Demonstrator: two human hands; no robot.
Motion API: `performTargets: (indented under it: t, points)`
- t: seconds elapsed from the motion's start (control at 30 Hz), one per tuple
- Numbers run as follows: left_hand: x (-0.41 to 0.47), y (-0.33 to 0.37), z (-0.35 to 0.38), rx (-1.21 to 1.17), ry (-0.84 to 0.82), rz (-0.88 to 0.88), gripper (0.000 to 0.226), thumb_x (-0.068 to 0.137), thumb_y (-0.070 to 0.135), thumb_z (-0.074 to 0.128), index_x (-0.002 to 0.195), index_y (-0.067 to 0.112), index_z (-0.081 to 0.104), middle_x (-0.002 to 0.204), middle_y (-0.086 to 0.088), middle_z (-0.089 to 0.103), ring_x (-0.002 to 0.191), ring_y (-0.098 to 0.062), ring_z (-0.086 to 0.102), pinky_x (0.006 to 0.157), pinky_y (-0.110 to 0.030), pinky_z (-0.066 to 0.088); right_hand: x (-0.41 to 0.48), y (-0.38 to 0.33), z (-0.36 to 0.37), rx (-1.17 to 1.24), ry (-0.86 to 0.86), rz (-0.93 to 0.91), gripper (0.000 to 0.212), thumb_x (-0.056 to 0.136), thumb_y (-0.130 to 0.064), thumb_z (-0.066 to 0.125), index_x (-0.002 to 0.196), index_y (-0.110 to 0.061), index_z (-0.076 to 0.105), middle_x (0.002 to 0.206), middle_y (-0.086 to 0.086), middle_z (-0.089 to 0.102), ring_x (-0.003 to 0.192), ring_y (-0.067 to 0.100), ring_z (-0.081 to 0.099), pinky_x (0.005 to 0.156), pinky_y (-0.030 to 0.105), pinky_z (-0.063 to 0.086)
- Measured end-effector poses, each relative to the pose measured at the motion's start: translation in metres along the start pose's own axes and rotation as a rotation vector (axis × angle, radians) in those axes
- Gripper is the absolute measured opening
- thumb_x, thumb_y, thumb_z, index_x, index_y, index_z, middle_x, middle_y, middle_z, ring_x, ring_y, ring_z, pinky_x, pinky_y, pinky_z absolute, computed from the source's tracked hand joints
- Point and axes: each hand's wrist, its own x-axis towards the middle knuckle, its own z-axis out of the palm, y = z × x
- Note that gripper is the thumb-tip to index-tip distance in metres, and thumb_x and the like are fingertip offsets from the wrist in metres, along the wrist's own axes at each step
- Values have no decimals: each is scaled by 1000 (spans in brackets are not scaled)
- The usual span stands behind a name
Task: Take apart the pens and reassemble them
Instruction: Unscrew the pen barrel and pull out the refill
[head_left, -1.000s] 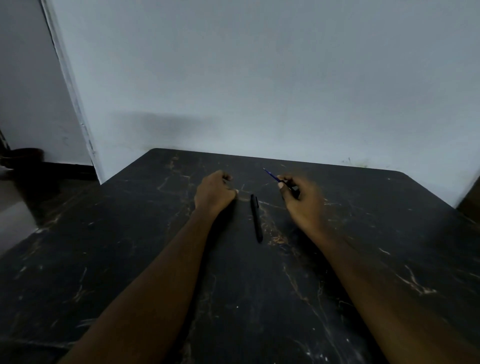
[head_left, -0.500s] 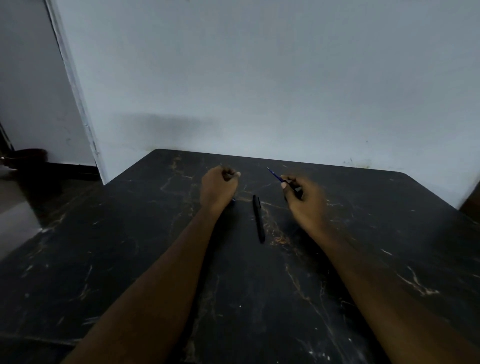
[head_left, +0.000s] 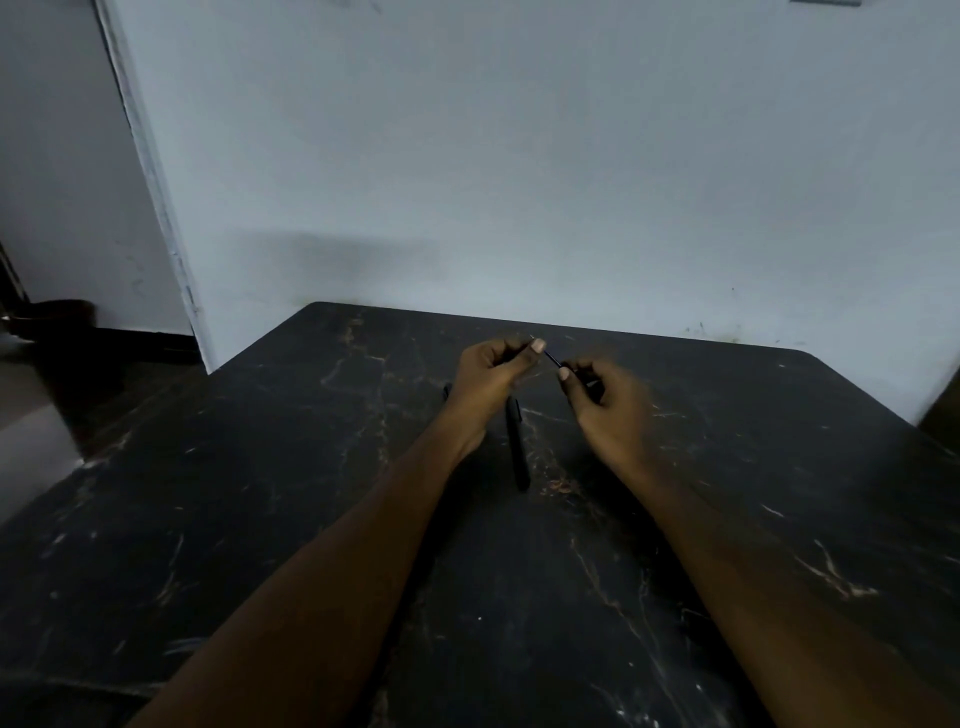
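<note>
Between our two pinches, above the table (head_left: 260, 519), spans a thin refill (head_left: 550, 357). Left hand (head_left: 488, 379) is closed on its far end and right hand (head_left: 605, 400) on its near end, likely to guide it. The axis slants, far tip up-left. A black pen (head_left: 517, 441) lies free below the grips, lengthwise away from us.

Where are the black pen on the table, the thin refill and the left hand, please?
Pen (head_left: 517, 447): head view, middle of barrel.
Refill (head_left: 550, 357): head view, bare stretch between both hands.
Left hand (head_left: 488, 379): head view, back of hand.
</note>
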Motion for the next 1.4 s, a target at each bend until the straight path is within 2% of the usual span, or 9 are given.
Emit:
performTargets:
  t: [0.17,0.3,0.43,0.63,0.77,0.9,1.13,1.27,1.4]
  points:
    - [-1,3,0,-27,26,-13,14,90,26,68,81,16,72,61,16,67,55,9,56,48,-8,42,-1,-2,0,-4,19,-35,14,88,-23,66,98,-16,71,82,-13,61,71,-16,51,62,0,37]
    - [0,8,-4,-95,118,-21,14,92,25,66,85,15,71,78,8,73,55,1,54,48,-10,41,2,3,-3,-1,-15,-23,19,89,-30,63,104,-22,71,88,-15,63,76,-14,54,62,3,36]
    - [7,8,-17,-158,292,-42,18,92,25,66,94,8,72,81,6,73,49,4,51,45,-10,39,7,14,-13,1,-74,31,22,90,-37,59,107,-26,70,98,-9,69,87,4,61,70,21,45]
    - [11,6,-24,-181,389,-46,12,93,17,65,88,9,71,78,1,71,49,7,55,49,-11,44,11,22,-22,-112,-85,98,25,88,-41,62,98,-18,68,82,-6,60,72,7,54,60,20,39]
    - [10,2,-20,-58,307,-33,14,91,20,67,81,12,72,80,-2,72,57,3,57,58,-17,47,9,14,-20,-79,-94,136,26,88,-39,64,81,-14,67,72,2,62,66,15,57,53,27,37]
    - [7,1,-12,32,188,-32,16,90,19,68,75,17,73,83,-7,74,71,-7,63,67,-27,47,5,0,-13,15,-132,151,30,83,-37,70,56,-31,58,47,-11,51,47,1,46,47,25,28]
    - [3,1,-9,52,76,-12,14,89,20,69,82,10,75,86,-7,76,56,6,58,55,-15,47,5,-9,-12,97,-192,148,22,79,-38,73,58,-41,66,50,-15,58,44,0,49,47,24,34]
    - [3,0,-7,2,66,-16,17,89,18,69,91,2,75,88,-7,76,61,4,63,54,-12,47,6,-6,-14,103,-200,171,34,79,-33,75,52,-17,61,40,-9,48,37,2,40,41,19,27]
    - [3,-1,-3,-22,60,-32,23,90,22,69,103,4,73,89,0,76,60,6,63,54,-11,47,12,-1,-22,117,-137,247,47,78,-28,77,44,-19,45,39,-7,33,37,7,30,43,23,22]
